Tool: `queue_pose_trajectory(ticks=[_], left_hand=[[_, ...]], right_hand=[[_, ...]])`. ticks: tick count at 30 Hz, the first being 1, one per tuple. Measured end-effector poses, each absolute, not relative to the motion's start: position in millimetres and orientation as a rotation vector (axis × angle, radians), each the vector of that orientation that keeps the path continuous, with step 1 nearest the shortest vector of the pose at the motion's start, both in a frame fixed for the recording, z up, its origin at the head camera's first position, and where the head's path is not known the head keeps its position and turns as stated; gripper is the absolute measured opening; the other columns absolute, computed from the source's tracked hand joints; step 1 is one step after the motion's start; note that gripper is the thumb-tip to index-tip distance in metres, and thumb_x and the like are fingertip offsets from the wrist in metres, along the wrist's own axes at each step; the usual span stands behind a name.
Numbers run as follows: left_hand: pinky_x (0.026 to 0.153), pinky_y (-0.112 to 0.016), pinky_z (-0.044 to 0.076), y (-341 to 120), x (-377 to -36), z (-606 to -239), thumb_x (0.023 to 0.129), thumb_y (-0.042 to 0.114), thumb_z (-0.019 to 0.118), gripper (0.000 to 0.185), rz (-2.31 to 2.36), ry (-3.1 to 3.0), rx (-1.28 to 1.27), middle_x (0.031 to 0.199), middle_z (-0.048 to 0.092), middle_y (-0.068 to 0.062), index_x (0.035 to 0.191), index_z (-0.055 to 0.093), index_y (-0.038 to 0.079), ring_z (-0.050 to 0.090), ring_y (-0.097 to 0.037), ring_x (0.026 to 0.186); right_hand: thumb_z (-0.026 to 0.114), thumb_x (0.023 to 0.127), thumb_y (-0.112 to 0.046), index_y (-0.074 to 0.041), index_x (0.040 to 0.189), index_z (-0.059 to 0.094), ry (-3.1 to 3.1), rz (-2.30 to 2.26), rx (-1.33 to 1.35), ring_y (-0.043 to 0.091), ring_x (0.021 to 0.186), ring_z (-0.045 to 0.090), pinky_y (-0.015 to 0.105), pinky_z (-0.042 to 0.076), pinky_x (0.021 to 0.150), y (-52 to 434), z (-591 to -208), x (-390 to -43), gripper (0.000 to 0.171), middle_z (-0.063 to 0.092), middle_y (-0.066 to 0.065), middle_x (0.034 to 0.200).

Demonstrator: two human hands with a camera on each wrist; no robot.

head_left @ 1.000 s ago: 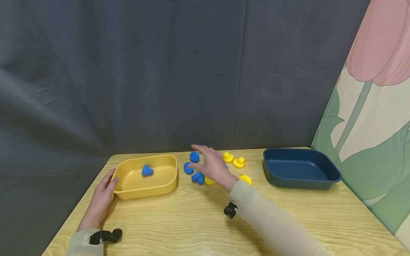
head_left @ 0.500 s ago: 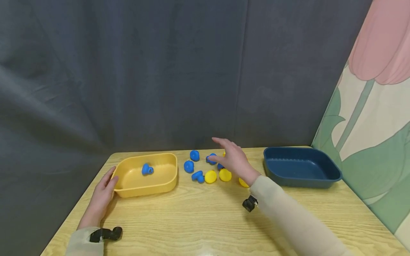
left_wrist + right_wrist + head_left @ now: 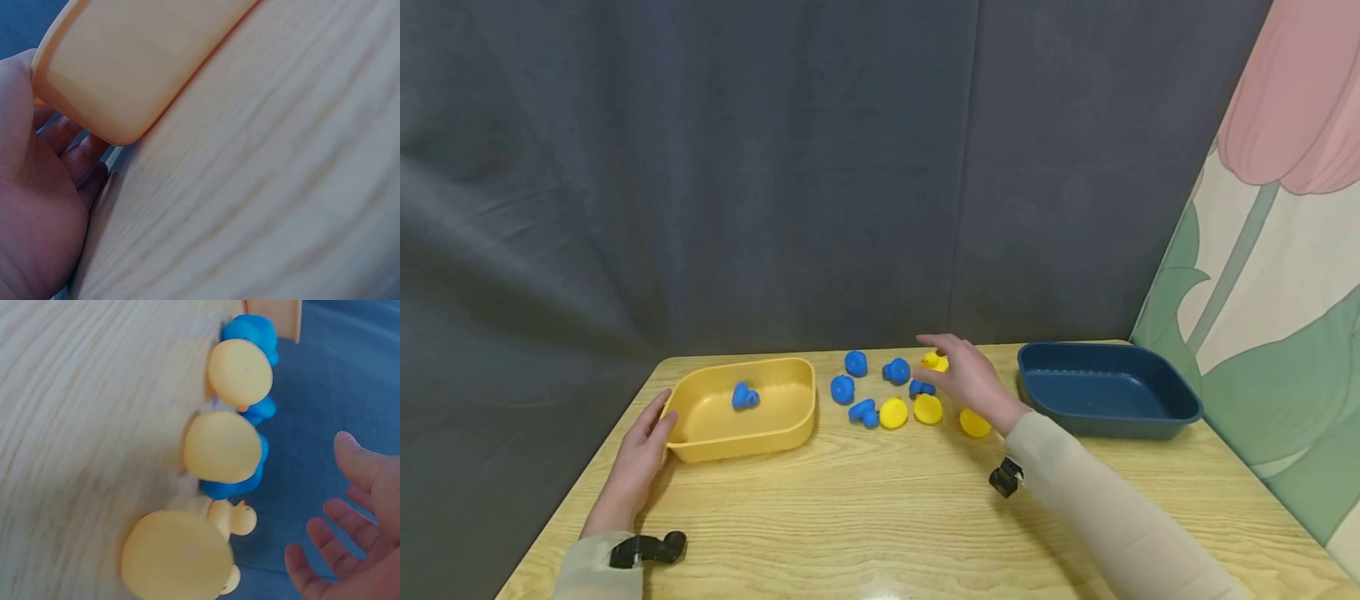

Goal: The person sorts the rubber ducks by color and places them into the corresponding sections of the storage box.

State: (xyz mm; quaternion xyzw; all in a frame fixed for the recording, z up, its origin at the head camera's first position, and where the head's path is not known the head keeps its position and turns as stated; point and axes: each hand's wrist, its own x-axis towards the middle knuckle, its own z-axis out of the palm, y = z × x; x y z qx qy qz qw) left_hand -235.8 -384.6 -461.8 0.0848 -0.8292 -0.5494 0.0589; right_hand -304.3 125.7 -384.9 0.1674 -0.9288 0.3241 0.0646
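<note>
My left hand holds the left end of a yellow tray, thumb at the rim and fingers along the outer wall. One small blue toy lies on its side inside. My right hand hovers with fingers spread and nothing held, over the right part of a group of small toys. In the head view, its thumb and fingertips stand close to a yellow rubber duck at the back. Several yellow ducks are tipped over, such as one round-based duck; several blue toys, including a two-lobed one, lie to the left.
A dark blue tray stands at the right of the wooden table, with nothing visible in it. A dark curtain hangs behind the table, and a flower-patterned panel borders the right side.
My right hand has moved right, from over the blue toys to the yellow ducks, uncovering toys in the middle. The left hand and the yellow tray stay in place.
</note>
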Motion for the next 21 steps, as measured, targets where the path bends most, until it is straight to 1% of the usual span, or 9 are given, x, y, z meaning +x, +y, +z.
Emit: queue_pose_trajectory(ticks=[5, 8, 14, 21], left_hand=[[0.135, -0.057, 0.012, -383, -235, -463, 0.120, 0.042, 0.043, 0.072, -1.666, -2.502, 0.275, 0.185, 0.005, -0.010, 0.180, 0.009, 0.022, 0.005, -0.037, 0.169], [0.135, -0.057, 0.013, -383, -234, -463, 0.120, 0.043, 0.043, 0.072, -1.664, -2.501, 0.281, 0.185, 0.005, -0.010, 0.180, 0.009, 0.022, 0.006, -0.037, 0.169], [0.135, -0.056, 0.013, -385, -235, -462, 0.121, 0.042, 0.043, 0.071, -1.671, -2.505, 0.268, 0.185, 0.005, -0.010, 0.180, 0.008, 0.022, 0.006, -0.036, 0.169], [0.135, -0.055, 0.013, -388, -240, -466, 0.121, 0.038, 0.042, 0.070, -1.685, -2.514, 0.272, 0.185, 0.003, -0.009, 0.180, 0.007, 0.024, 0.005, -0.035, 0.169]], right_hand=[[0.081, 0.103, -0.014, -0.010, 0.158, 0.061, -2.817, 0.939, 0.558, 0.041, 0.139, 0.058, 0.062, 0.045, 0.120, 131, -394, -311, 0.058, 0.062, 0.015, 0.156], [0.079, 0.104, -0.008, -0.009, 0.156, 0.063, -2.827, 0.928, 0.603, 0.041, 0.139, 0.058, 0.059, 0.049, 0.118, 134, -399, -315, 0.055, 0.063, 0.014, 0.155], [0.073, 0.105, -0.001, -0.004, 0.157, 0.060, -2.861, 0.967, 0.674, 0.042, 0.139, 0.059, 0.058, 0.051, 0.117, 139, -409, -321, 0.054, 0.061, 0.017, 0.157], [0.066, 0.108, 0.004, -0.005, 0.160, 0.056, -2.897, 1.027, 0.692, 0.041, 0.141, 0.058, 0.057, 0.051, 0.117, 142, -420, -326, 0.054, 0.058, 0.017, 0.160]])
